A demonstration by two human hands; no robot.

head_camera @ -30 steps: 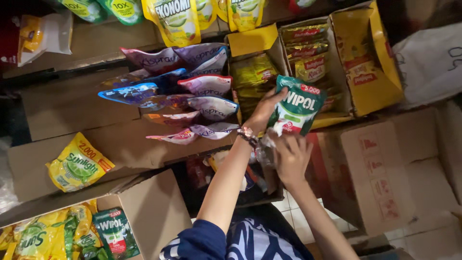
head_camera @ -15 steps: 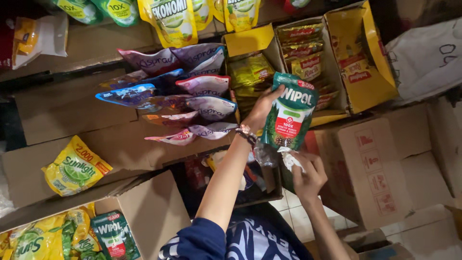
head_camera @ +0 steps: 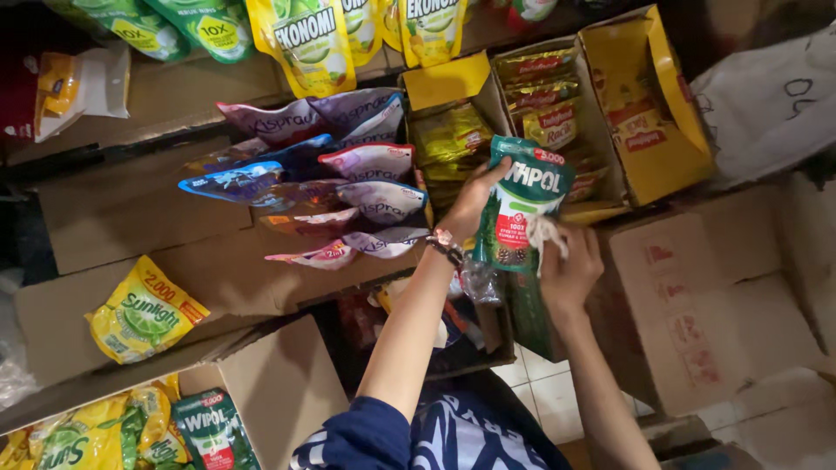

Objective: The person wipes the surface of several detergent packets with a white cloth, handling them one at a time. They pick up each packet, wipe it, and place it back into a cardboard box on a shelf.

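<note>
My left hand (head_camera: 473, 202) grips the left edge of a green refill pouch (head_camera: 515, 198) with a red label and holds it upright in front of the shelves. My right hand (head_camera: 570, 265) is closed on a crumpled white cloth (head_camera: 545, 233), which is pressed against the pouch's lower right front. A bracelet sits on my left wrist, and a bit of clear plastic (head_camera: 477, 280) hangs below it.
A yellow carton (head_camera: 649, 104) of dark sachets stands right behind the pouch. Purple and blue sachets (head_camera: 366, 161) fan out to the left, and yellow-green pouches (head_camera: 309, 39) hang above. Cardboard boxes (head_camera: 697, 287) stand at right; another (head_camera: 279, 392) at lower left holds green and yellow pouches.
The green pouch has been lifted and turned more upright. My right hand has come from below the pouch onto its lower front, with the white cloth in it.
</note>
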